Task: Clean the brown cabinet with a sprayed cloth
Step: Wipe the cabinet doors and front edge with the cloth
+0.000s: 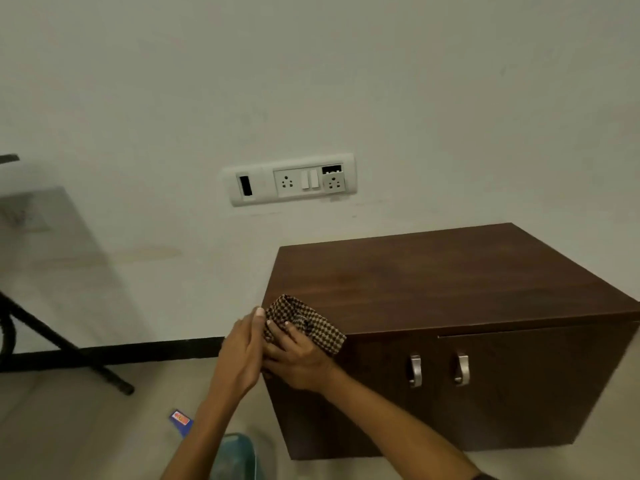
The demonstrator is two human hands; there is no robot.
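Low in the frame's centre, our left hand [242, 355] lays straight fingers against the checked cloth [308, 323], which our right hand [298, 363] presses flat-fingered onto the near left corner of the brown cabinet [450, 271] at right, the socket panel [291, 180] beyond.

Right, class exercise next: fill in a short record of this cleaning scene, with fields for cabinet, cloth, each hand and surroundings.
cabinet: brown cabinet on the floor by the wall, two metal handles on its front
cloth: checked cloth, bunched on the top's front left corner
left hand: left hand, fingers straight, touches the cloth's left side
right hand: right hand lies on the cloth; grip unclear
wall: white socket panel above the cabinet
floor: small blue packet left of the cabinet
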